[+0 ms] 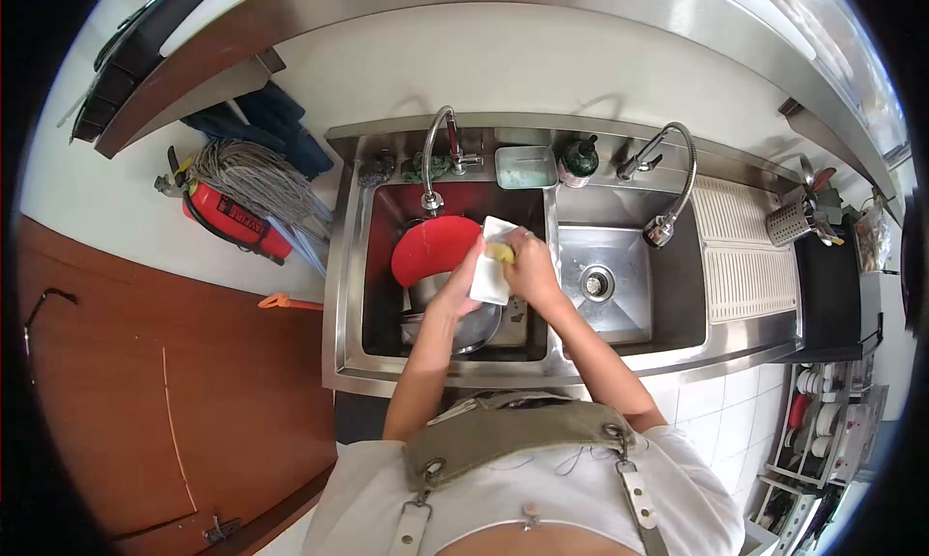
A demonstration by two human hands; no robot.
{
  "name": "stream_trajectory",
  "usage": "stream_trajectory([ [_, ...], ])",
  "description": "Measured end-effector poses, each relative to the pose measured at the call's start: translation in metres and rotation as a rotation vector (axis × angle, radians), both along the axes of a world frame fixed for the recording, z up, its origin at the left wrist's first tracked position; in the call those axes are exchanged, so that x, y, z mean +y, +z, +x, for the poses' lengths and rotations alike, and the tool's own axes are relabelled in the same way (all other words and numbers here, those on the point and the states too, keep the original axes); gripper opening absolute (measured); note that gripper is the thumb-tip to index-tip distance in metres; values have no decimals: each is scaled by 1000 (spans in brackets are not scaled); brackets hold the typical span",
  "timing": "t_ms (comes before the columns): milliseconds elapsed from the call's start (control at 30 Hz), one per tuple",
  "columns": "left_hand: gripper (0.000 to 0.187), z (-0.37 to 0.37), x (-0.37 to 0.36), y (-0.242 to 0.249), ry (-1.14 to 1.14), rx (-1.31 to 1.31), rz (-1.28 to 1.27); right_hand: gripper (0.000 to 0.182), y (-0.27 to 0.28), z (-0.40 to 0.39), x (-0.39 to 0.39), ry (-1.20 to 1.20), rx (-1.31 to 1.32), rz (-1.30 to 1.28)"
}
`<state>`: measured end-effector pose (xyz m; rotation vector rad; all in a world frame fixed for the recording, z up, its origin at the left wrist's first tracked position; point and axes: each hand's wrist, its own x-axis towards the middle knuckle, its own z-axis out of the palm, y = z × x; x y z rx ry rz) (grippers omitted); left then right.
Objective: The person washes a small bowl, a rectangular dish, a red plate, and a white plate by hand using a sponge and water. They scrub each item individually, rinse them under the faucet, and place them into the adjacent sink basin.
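Over the left basin (530,203), my left hand (462,287) grips a white rectangular dish (491,283) by its left side. My right hand (531,268) is closed on a yellow sponge (500,252) and presses it against the inside of the dish. Below and left of the dish lies a red, flat-looking piece (431,248), probably a plate or basin, its right edge near my left hand. A metal bowl (476,335) is partly hidden under my left hand and the dish.
Two faucets with flexible necks, the left faucet (433,203) and right faucet (660,229), arch over the basins. A soap bottle (579,159) and a clear tray (526,169) stand on the back ledge. A beige drainboard (753,280) and utensil holder (789,225) are at right.
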<state>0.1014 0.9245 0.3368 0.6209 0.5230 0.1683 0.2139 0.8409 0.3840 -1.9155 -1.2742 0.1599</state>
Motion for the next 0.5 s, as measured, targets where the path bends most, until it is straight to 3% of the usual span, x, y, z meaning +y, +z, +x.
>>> stream_trajectory([
  [67,59,-2,10,-13,-84,-74,12,23,0,5,-4,219,-28,-3],
  [233,57,-3,-7,8,-36,-79,-36,23,16,6,-12,273,-435,-123],
  [333,54,1,-11,6,33,-50,-94,19,-1,8,-2,216,-415,5],
  [433,52,0,-12,-6,-33,-86,-87,18,-8,12,5,119,-350,-20],
  [500,52,4,-16,-7,88,10,-43,19,-12,9,7,69,-350,-90],
])
